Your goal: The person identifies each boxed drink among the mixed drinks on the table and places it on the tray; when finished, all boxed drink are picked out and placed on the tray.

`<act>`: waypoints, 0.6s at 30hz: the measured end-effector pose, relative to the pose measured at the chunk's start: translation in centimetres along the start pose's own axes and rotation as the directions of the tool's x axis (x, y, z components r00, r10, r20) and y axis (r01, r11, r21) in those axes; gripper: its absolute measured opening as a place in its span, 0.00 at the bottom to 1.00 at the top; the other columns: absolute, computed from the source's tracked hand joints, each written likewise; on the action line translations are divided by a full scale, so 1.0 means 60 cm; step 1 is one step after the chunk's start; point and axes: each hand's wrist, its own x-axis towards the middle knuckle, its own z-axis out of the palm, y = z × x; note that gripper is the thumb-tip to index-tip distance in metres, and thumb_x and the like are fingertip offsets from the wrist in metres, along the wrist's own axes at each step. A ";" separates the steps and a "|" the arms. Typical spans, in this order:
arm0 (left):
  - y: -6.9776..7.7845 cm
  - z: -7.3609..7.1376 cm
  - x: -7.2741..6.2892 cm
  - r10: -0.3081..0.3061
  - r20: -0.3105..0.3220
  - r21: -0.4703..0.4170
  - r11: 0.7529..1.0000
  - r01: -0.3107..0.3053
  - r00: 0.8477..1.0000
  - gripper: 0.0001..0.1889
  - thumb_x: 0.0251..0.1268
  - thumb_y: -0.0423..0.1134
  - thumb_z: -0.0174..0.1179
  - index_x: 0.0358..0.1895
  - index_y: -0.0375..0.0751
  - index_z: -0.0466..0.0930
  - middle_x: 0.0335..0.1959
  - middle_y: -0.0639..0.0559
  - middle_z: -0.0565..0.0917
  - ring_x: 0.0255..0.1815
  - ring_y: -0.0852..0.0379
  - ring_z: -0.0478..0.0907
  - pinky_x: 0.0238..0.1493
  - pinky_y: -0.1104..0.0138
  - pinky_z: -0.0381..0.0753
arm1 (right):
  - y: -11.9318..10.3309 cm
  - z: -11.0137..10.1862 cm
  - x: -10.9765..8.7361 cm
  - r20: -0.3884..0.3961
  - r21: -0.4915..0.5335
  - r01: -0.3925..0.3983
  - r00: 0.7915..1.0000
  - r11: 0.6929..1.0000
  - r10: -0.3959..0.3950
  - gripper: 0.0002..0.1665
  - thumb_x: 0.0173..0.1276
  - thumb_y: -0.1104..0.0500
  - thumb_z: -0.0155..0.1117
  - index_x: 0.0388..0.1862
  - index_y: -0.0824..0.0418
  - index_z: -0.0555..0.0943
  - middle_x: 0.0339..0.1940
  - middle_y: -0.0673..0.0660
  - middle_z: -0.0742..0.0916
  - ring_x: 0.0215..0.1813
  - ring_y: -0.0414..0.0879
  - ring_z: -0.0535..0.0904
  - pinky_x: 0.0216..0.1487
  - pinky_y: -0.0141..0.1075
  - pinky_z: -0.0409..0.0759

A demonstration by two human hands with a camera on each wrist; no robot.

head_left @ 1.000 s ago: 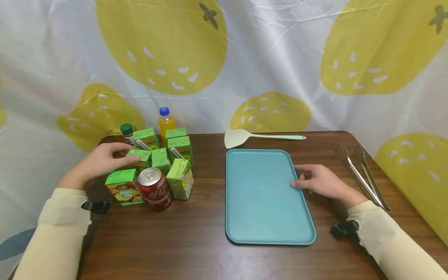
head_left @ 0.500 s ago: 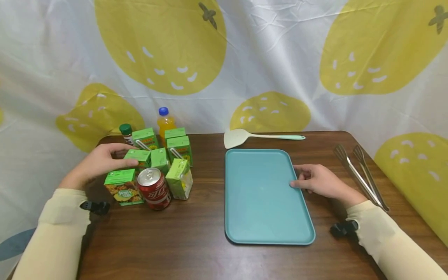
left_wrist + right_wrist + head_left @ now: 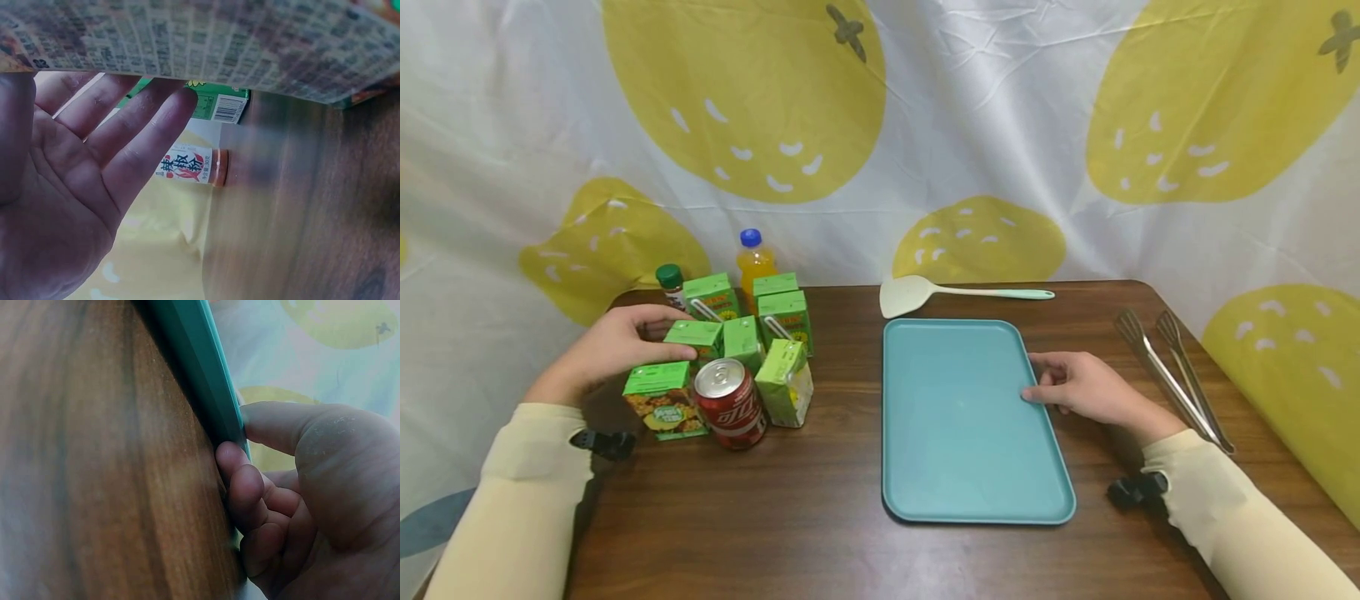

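My left hand (image 3: 613,343) is at a green juice box (image 3: 695,333), thumb along its near side and fingers beyond it. The left wrist view shows extended fingers (image 3: 147,147) and the palm; contact with the box is hidden by a printed carton (image 3: 206,47) in front. Around it stand several more juice boxes, one with pineapple pictures (image 3: 664,400), and a red soda can (image 3: 732,406). My right hand (image 3: 1078,387) pinches the right edge of a teal tray (image 3: 970,450), thumb on the rim. In the right wrist view, curled fingers (image 3: 247,484) sit beneath that edge.
Behind the boxes are an orange drink bottle (image 3: 755,262) with a blue cap and a green-capped chili powder jar (image 3: 672,283). A spatula (image 3: 910,296) lies beyond the tray. Metal tongs (image 3: 1176,379) lie at the right. A lemon-print cloth (image 3: 962,150) hangs behind the table.
My left thumb has slid slightly toward me, off the juice box's top, uncovering more of it. My right hand and the tray have stayed put.
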 end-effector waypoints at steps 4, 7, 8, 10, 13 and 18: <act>0.001 0.000 0.000 -0.001 0.000 0.010 1.000 0.001 1.000 0.29 0.68 0.45 0.82 0.68 0.39 0.87 0.61 0.41 0.89 0.53 0.69 0.85 0.51 0.73 0.83 | 0.000 0.000 -0.001 -0.002 -0.002 0.001 1.000 1.000 -0.001 0.47 0.74 0.49 0.81 0.79 0.76 0.74 0.28 0.51 0.84 0.27 0.45 0.78 0.26 0.37 0.73; 0.002 0.000 0.000 -0.006 -0.002 -0.001 1.000 0.006 1.000 0.28 0.67 0.45 0.83 0.67 0.39 0.87 0.60 0.41 0.90 0.52 0.67 0.86 0.51 0.71 0.84 | -0.001 0.000 -0.001 -0.001 -0.004 0.003 1.000 1.000 -0.003 0.47 0.74 0.49 0.81 0.79 0.76 0.74 0.29 0.51 0.84 0.27 0.45 0.78 0.26 0.37 0.73; 0.002 0.000 0.000 -0.008 -0.004 -0.005 1.000 0.008 1.000 0.28 0.67 0.44 0.83 0.67 0.39 0.87 0.59 0.42 0.90 0.51 0.67 0.86 0.50 0.71 0.84 | -0.001 0.000 -0.001 -0.001 -0.004 0.003 1.000 1.000 -0.003 0.47 0.74 0.50 0.81 0.79 0.76 0.74 0.29 0.51 0.84 0.27 0.45 0.78 0.26 0.37 0.73; 0.003 0.000 0.000 -0.015 -0.007 -0.010 1.000 0.015 1.000 0.28 0.67 0.44 0.83 0.67 0.39 0.87 0.57 0.43 0.91 0.51 0.66 0.86 0.50 0.70 0.84 | -0.001 0.000 -0.001 0.000 -0.005 0.004 1.000 1.000 -0.004 0.47 0.74 0.50 0.81 0.79 0.76 0.74 0.29 0.51 0.85 0.27 0.45 0.78 0.26 0.37 0.73; 0.002 0.000 0.000 -0.023 -0.011 -0.011 1.000 0.023 1.000 0.28 0.67 0.44 0.83 0.66 0.39 0.88 0.56 0.44 0.91 0.50 0.65 0.87 0.49 0.70 0.85 | -0.001 0.000 -0.001 0.001 -0.004 0.006 1.000 1.000 -0.006 0.46 0.74 0.50 0.81 0.79 0.76 0.74 0.29 0.51 0.85 0.27 0.45 0.78 0.26 0.37 0.73; 0.001 -0.001 0.001 -0.025 -0.010 -0.010 1.000 0.025 1.000 0.28 0.66 0.45 0.84 0.66 0.39 0.88 0.56 0.44 0.92 0.50 0.65 0.87 0.49 0.69 0.85 | -0.002 0.001 0.000 -0.001 -0.006 0.011 1.000 1.000 -0.011 0.46 0.74 0.50 0.81 0.78 0.76 0.74 0.28 0.51 0.84 0.27 0.45 0.78 0.26 0.37 0.73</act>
